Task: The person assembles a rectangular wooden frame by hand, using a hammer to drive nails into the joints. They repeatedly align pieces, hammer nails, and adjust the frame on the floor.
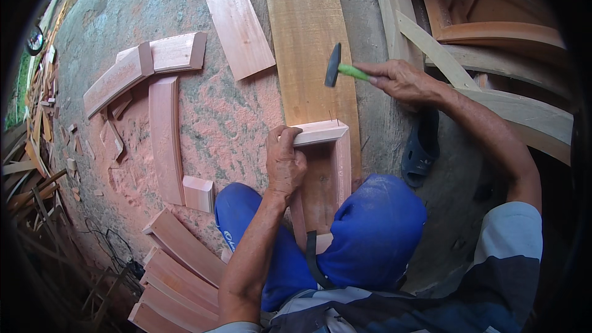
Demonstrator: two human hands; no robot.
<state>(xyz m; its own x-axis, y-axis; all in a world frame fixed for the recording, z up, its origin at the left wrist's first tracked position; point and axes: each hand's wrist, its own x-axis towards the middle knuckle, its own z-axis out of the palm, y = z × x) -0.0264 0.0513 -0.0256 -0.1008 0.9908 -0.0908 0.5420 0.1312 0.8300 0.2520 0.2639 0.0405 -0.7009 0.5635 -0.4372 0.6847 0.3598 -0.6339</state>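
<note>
r hand [402, 84] closed tight round 1 green-handled hammer [353, 72], held up over the long plank [311, 31], l hand [286, 163] clamped on far l corner of wood frame [322, 132], btwn blue-clad knees [383, 222]!

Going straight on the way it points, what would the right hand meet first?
With the hammer leading, the right hand would probably cross the plank and reach the pale board first; its height is unclear, so it may pass above.

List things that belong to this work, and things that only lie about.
In the job:
- green-handled dark hammer in right hand
- pale pink rectangular wooden frame gripped by left hand

Apparently lying about:
- dark blue slip-on shoe
- pink sawdust
</note>
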